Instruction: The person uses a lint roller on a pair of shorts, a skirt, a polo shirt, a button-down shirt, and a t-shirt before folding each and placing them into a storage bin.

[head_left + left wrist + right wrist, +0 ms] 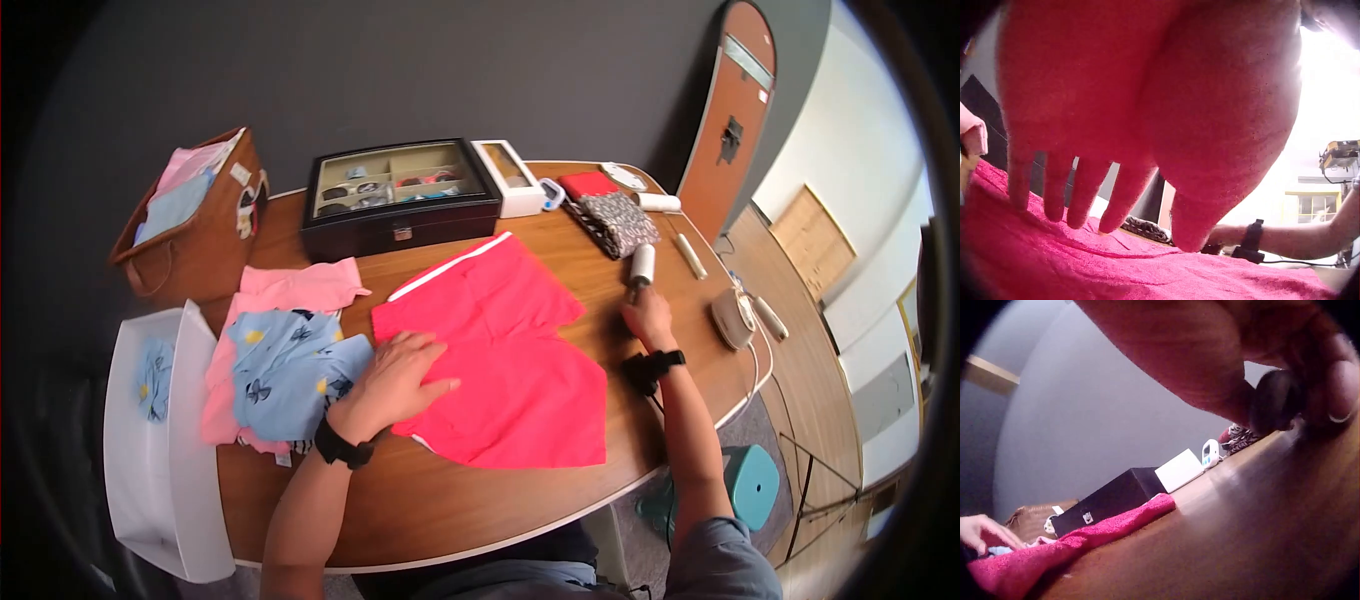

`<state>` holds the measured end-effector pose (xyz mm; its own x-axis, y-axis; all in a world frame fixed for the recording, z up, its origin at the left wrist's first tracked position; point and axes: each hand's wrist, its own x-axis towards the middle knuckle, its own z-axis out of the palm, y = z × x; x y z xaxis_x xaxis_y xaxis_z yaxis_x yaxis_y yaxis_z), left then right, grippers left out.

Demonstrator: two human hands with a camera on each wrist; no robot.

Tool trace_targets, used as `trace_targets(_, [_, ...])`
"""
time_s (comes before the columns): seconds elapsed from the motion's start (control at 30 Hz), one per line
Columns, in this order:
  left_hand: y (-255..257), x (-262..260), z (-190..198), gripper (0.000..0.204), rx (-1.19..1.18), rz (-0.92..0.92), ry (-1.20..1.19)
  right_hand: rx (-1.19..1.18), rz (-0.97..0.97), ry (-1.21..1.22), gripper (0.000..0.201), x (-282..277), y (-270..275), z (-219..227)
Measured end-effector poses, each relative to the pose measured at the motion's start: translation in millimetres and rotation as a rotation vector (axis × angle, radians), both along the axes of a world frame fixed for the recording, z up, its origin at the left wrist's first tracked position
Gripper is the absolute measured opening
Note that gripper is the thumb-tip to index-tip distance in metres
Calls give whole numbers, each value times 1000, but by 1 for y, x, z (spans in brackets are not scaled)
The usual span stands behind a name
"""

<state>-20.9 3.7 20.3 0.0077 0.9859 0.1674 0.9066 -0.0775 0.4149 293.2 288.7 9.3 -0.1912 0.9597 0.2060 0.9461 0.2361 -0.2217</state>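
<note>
Bright red-pink shorts with a white waist stripe lie spread on the wooden table. My left hand rests on their left part, fingers spread; the left wrist view shows the extended fingers low over the pink cloth. Right of the shorts, my right hand grips a lint roller by its dark handle, the white roll pointing away from me. In the right wrist view the end of the dark handle shows between thumb and fingers, close over the tabletop.
Left of the shorts lie folded blue and pink clothes, beside a white bin and a brown basket. A black display case and white box stand behind. Folded patterned cloth and a small iron are at right.
</note>
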Motion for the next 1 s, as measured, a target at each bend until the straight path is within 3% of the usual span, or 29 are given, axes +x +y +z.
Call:
trace_targets(0.17, [-1,-25,-2,50,38,232,15,200,91,-64,24,-18,-46,27])
trace_targets(0.23, [-3,-26,-4,57,-11,282,-2,269,328,52,21,-49,-74,38])
trace_targets(0.37, [-4,-29,-14,69,12,298,9,-11,1052,308,22,-98,-99,27])
trace_targets(0.5, [-2,-31,-9,72,23,238,-7,-125,1181,23,25,-115,-128,14])
trace_targets(0.7, [0,-30,-8,74,-54,269,49,122,977,-103,23,-94,-110,-6])
trace_targets(0.77, [0,-27,-6,74,-74,319,-14,176,566,-364,19,-97,-91,-14])
trace_targets(0.83, [0,-27,-7,74,-72,312,-15,265,454,-333,20,-87,-64,-19])
trace_targets(1.0, [0,-26,-7,74,-48,293,33,236,470,-261,22,-82,-62,-3])
